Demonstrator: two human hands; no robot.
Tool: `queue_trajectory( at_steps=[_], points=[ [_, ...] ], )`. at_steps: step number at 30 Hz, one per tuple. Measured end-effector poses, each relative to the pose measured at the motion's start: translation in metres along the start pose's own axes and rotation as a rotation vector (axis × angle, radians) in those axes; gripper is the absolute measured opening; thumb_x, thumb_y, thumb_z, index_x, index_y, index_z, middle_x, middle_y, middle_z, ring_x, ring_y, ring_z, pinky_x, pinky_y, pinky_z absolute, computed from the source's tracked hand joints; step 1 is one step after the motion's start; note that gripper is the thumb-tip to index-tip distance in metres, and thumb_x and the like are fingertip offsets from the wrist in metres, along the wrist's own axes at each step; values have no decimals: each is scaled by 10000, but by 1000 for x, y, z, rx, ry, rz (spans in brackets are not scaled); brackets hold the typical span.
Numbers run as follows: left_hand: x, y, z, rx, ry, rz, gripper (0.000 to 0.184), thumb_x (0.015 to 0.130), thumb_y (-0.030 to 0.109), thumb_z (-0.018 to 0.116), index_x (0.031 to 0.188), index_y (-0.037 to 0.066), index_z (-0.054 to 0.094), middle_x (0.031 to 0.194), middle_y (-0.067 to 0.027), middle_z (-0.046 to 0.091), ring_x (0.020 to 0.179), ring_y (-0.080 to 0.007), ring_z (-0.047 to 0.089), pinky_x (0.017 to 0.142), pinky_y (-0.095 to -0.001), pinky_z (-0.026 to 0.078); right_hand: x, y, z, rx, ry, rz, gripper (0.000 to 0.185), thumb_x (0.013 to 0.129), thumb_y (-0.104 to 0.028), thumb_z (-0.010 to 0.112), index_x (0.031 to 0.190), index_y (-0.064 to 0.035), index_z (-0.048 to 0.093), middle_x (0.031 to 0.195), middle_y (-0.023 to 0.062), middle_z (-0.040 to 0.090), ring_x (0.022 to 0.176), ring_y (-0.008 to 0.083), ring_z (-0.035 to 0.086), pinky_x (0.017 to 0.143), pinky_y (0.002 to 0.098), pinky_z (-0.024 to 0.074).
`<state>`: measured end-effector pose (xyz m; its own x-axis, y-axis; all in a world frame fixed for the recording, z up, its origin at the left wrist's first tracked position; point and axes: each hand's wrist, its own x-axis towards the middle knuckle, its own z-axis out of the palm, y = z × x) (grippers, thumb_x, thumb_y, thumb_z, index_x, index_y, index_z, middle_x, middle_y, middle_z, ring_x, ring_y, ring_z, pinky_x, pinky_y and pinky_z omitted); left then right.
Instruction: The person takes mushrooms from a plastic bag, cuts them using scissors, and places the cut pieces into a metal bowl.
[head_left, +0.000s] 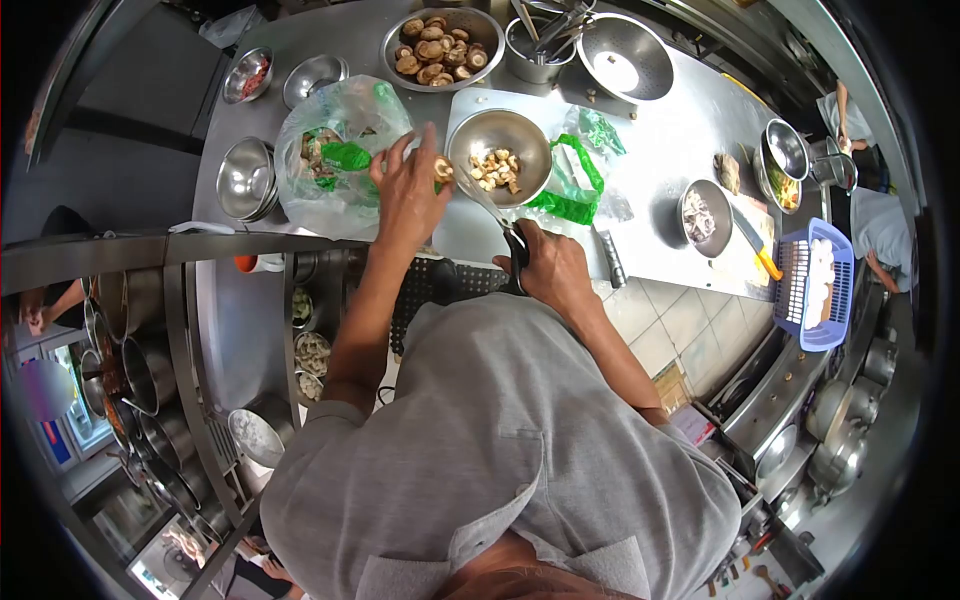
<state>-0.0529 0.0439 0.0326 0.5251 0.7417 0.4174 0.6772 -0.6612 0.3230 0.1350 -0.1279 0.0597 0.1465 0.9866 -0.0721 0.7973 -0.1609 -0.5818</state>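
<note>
My left hand [410,195] pinches a mushroom [443,170] at the left rim of a metal bowl [500,128]. My right hand [555,265] grips black-handled scissors [516,250], whose blades point up toward that mushroom. Small cut mushroom pieces [495,170] lie in the bowl, which sits on a white cutting board [470,225]. Left of my left hand is a clear plastic bag [300,200] with green print and stuff inside. A second green-and-clear bag [570,195] lies right of the bowl.
A colander [390,65] of whole mushrooms stands at the back, beside a pot of utensils [540,70] and another colander [645,80]. To the right are a cleaver [612,262], a bowl of pale strips [705,225], a yellow-handled knife [762,255] and a blue basket [842,285].
</note>
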Motion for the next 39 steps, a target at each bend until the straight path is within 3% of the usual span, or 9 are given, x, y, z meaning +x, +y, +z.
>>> queue_trajectory(
  at_steps=[5, 9, 17, 27, 30, 33, 36, 38, 39],
  points=[
    [-5, 12, 18, -177, -49, -111, 1079, 718, 114, 877, 1626, 72, 296, 1104, -9, 719, 1188, -229, 628, 1205, -601, 231, 1, 5, 2, -68, -45, 21, 515, 850, -379, 828, 1167, -10, 659, 784, 197, 738, 720, 409, 728, 666, 497, 565],
    [-4, 18, 16, -197, -28, -99, 1103, 723, 113, 874, 1638, 62, 260, 1058, -9, 716, 1116, -234, 661, 1202, -598, 243, -2, 5, 2, -57, -15, 0, 493, 854, -370, 826, 1149, -12, 657, 760, 202, 730, 705, 414, 724, 651, 497, 562],
    [-1, 26, 24, -210, -113, -1, 1141, 722, 67, 871, 1639, 12, 194, 1066, -112, 725, 1057, -291, 675, 1136, -577, 346, -4, 11, 7, -46, 11, 1, 398, 835, -324, 838, 1026, -14, 678, 718, 211, 712, 673, 418, 712, 642, 510, 556],
    [1, 26, 31, -216, -261, -19, 1113, 756, 99, 873, 1629, -19, 192, 1138, -171, 711, 1113, -337, 661, 1128, -573, 347, -6, 16, 7, 77, -64, 137, 357, 828, -323, 848, 941, -8, 722, 762, 232, 718, 748, 427, 716, 714, 517, 558],
    [1, 25, 38, -197, -276, 8, 1125, 761, 122, 877, 1631, -25, 179, 1141, -179, 702, 1116, -343, 657, 1131, -566, 343, -6, 22, 7, 163, -152, 205, 448, 797, -376, 881, 957, 8, 715, 756, 221, 712, 730, 433, 690, 687, 484, 529],
    [3, 19, 39, -185, -301, 9, 1055, 779, 156, 870, 1611, -27, 249, 1127, -169, 708, 1111, -332, 660, 1138, -569, 336, -6, 25, 9, 204, -125, 152, 462, 810, -367, 891, 960, 32, 714, 693, 198, 690, 613, 332, 677, 611, 447, 511],
    [20, 9, 39, -149, -193, 45, 921, 784, 190, 870, 1538, -45, 396, 1087, -174, 719, 1061, -333, 677, 1101, -575, 377, -2, 25, 5, 454, -125, 362, 428, 846, -346, 881, 956, 36, 725, 640, 144, 667, 537, 217, 646, 536, 385, 500],
    [52, -2, 36, -136, -16, 71, 791, 810, 240, 858, 1451, -59, 504, 1078, -191, 731, 1031, -333, 694, 1025, -546, 461, -2, 35, 10, 643, -65, 430, 482, 857, -345, 885, 1036, 64, 705, 615, 66, 616, 499, 101, 565, 466, 308, 443],
    [77, -2, 27, -207, 30, 20, 761, 820, 254, 863, 1428, -58, 528, 1099, -217, 730, 1059, -381, 689, 989, -532, 490, -2, 36, 9, 641, -78, 421, 482, 857, -345, 885, 1036, 64, 705, 615, 66, 616, 499, 101, 565, 466, 308, 443]
  ],
)
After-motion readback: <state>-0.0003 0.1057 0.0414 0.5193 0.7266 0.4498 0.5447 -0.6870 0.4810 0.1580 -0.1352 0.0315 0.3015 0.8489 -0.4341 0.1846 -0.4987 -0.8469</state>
